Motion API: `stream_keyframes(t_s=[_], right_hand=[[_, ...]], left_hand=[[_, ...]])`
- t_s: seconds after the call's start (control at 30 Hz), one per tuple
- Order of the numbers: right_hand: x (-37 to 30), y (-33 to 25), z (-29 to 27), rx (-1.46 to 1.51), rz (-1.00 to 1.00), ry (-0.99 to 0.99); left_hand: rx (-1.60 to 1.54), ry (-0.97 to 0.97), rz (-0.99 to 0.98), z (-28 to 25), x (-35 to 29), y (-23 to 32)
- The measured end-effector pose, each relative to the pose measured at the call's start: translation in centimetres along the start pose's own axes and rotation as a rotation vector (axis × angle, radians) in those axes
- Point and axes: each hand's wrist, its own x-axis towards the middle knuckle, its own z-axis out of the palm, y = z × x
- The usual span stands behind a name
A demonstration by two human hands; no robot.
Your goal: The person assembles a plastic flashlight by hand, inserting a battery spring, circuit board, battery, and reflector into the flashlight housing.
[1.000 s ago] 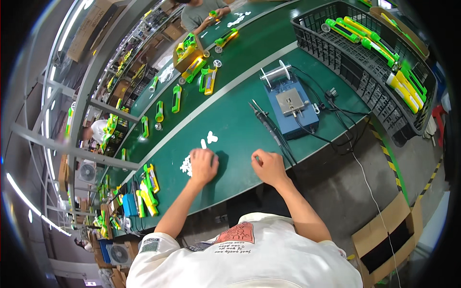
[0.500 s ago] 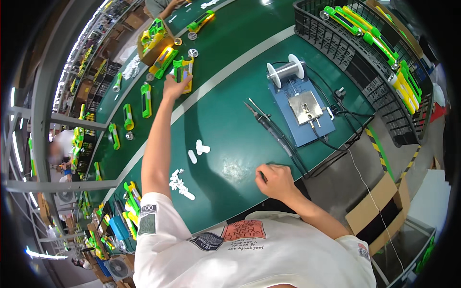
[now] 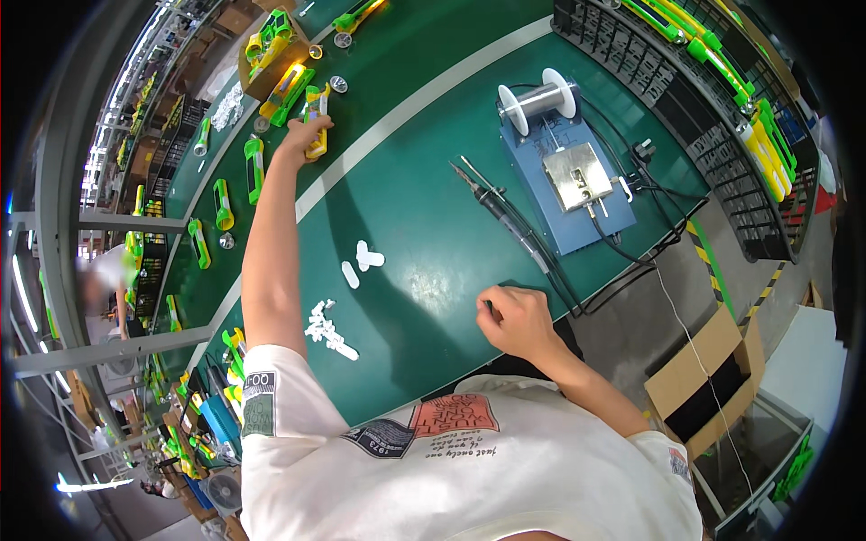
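your left hand (image 3: 307, 135) pinches a yellow-green flashlight (image 3: 317, 106). your right hand (image 3: 519, 317), loosely fisted, by the worktop (image 3: 424, 207) edge.

The left hand (image 3: 300, 140) touches a green and yellow flashlight (image 3: 317, 146) far out. The right hand (image 3: 519, 320) curls near the edge of the green desk (image 3: 406, 212). White bits (image 3: 327, 332) lie left of a blue box (image 3: 533, 178).

White short-sleeved shirt (image 3: 478, 478), orange-red print (image 3: 456, 416), sleeve patch (image 3: 259, 416)
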Motion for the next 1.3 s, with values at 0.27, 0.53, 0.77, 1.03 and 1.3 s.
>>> stream_keyframes(t_s=[0.27,0.53,0.77,1.03,1.3], right_hand=[[-0.5,0.0,-0.1,0.028,0.018,-0.057],[-0.3,-2.0,4.2,1.105,0.395,-0.348],[-1.4,-4.9,5.0,1.704,0.657,-0.365],[-2.1,-4.8,4.8,1.622,0.743,-0.309],[-2.8,-4.6,5.4,1.515,0.713,-0.282]], left_hand=[[0.044,-0.276,0.324,-0.5,-14.7,-2.7],[-0.198,-0.410,0.369,5.4,-31.8,-9.3],[0.111,0.039,0.520,11.1,-38.2,-12.6],[-0.732,0.182,0.280,12.2,-40.3,-15.7],[-1.215,-0.138,-0.003,10.7,-39.8,-16.1]])
